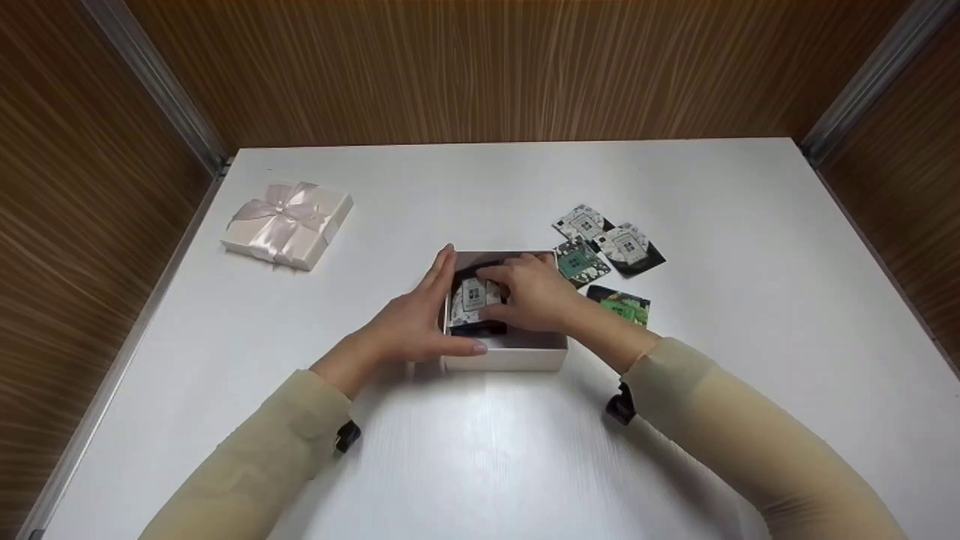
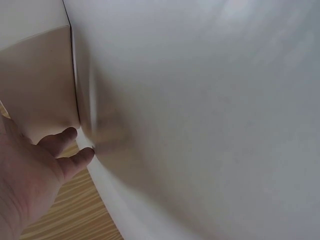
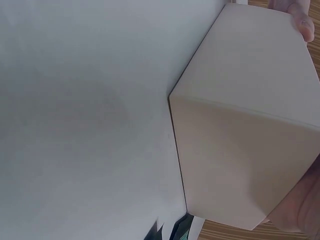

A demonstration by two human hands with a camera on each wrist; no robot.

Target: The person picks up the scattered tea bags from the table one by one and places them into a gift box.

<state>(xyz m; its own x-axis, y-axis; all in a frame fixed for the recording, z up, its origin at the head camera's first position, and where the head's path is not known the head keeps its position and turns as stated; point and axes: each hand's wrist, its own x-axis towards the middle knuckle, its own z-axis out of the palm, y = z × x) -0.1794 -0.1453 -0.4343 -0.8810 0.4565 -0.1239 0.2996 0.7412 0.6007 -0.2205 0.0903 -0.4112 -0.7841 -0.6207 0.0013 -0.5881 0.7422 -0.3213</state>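
An uncovered white box [image 1: 506, 360] stands on the table before me. My left hand [image 1: 409, 322] steadies its left side: straight fingers lie along the left wall and the thumb rests on the front rim. In the left wrist view two fingertips [image 2: 86, 154] are close at the box's corner. My right hand [image 1: 529, 292] reaches inside the box, thumb and forefinger at the right edge of a flat square packet [image 1: 472, 296] with a pale floral print, black part and framed label. The right hand's other fingers are folded toward the far wall.
Right of the box lie several similar flat packets: two pale ones [image 1: 581, 221], overlapping at their corners, a teal one [image 1: 579, 262], and a green one [image 1: 630, 309] partly behind my right forearm. A pale box lid with a satin bow [image 1: 289, 225] sits at the far left.
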